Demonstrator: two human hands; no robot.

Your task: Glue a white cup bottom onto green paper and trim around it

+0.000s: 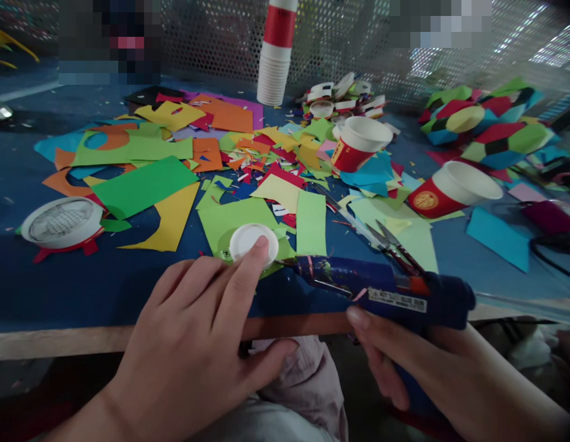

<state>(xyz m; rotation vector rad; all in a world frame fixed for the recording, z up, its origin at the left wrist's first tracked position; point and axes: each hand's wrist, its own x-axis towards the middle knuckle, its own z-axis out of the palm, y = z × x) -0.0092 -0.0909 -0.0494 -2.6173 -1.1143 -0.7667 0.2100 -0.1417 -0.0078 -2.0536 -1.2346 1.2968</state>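
My left hand is open above the table's front edge. Its index fingertip presses on a small round white paper-cup base, which lies on a light green paper sheet. My right hand is wrapped around the grip of a blue hot glue gun. The gun's nozzle points left and reaches the right rim of the cup base; whether it touches is hard to make out. Just beyond the gun, a pair of scissors lies with its blades apart.
Coloured paper scraps cover the table's middle. Two red-and-white paper cups, one tilted and one farther back, lie at the right. A tall cup stack stands behind. A turtle-like cup craft sits at the left.
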